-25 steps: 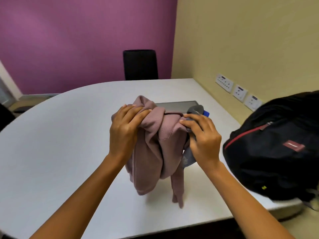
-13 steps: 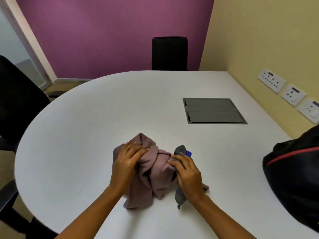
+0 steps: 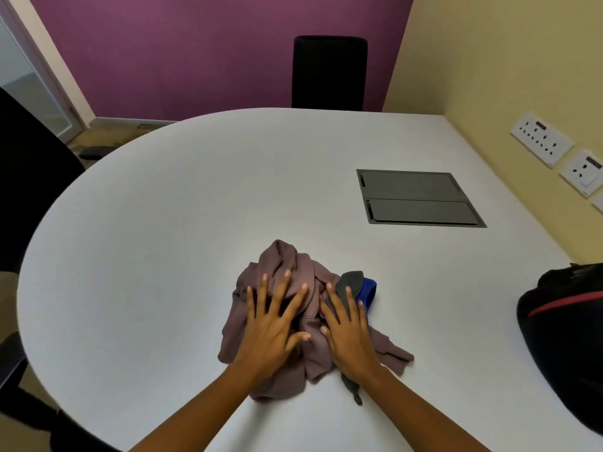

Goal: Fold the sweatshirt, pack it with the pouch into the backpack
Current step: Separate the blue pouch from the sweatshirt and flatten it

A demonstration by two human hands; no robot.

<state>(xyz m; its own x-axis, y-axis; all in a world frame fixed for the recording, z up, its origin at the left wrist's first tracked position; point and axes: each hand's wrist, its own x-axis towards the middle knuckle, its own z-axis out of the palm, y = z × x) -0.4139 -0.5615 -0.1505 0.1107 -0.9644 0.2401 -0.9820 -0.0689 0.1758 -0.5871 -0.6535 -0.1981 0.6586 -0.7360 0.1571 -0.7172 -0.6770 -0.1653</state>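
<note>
A crumpled mauve sweatshirt (image 3: 287, 272) lies in a heap on the white table (image 3: 163, 223). Against its right side sits a grey and blue pouch (image 3: 359, 285), partly under my right hand, with its zip pull sticking out below the cloth. My left hand (image 3: 274, 324) lies flat on the sweatshirt with fingers spread straight. My right hand (image 3: 349, 331) lies flat across the sweatshirt's right part and the pouch, fingers straight. The black backpack (image 3: 564, 337) with a red stripe stands at the table's right edge, cut off by the frame.
A grey cable hatch (image 3: 417, 197) is set into the table at the back right. A black chair (image 3: 329, 73) stands behind the table and another black chair (image 3: 29, 177) at the left. Wall sockets (image 3: 541, 143) line the yellow wall on the right.
The sweatshirt and pouch, held up in the air a second ago, came down onto the table. Both hands let go of the cloth and now lie flat on it.
</note>
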